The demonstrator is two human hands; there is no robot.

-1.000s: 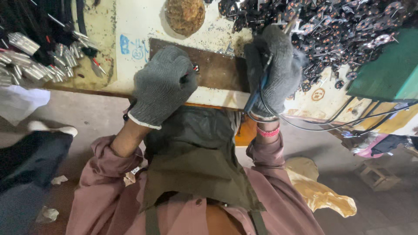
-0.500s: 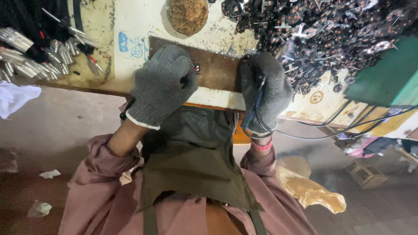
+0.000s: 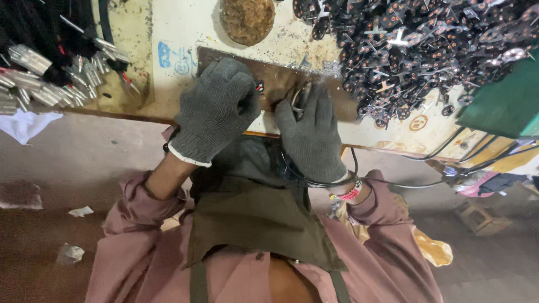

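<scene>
Both hands wore grey knitted gloves and rested on a brown metal plate (image 3: 278, 78) that lay flat on the worn, cream-painted surface (image 3: 179, 33), near its front edge. The left hand (image 3: 216, 109) was curled into a loose fist over the left part of the plate, its fingers (image 3: 236, 76) bent and pressed together; whatever they gripped was hidden under the glove. A small red-and-black part (image 3: 259, 86) showed just beside its knuckles.

The right hand (image 3: 311, 134) lay just right of the left one, almost touching it, with its fingers (image 3: 323, 98) slightly spread and pointing away from the person, pressing down on the plate. A thin black cable (image 3: 393, 184) looped round its wrist, which carried a beaded bracelet (image 3: 348, 194), and ran off to the right.

Far on the surface sat a round, brown, crusted pad (image 3: 247, 19). To the right, a large heap of small dark metal parts (image 3: 415, 50) spread across the surface, its nearest pieces close to the right hand. At far left lay a cluster of silvery metal tubes (image 3: 39, 84) with black wires. The person wore a pink shirt and a dark apron (image 3: 252, 213).
</scene>
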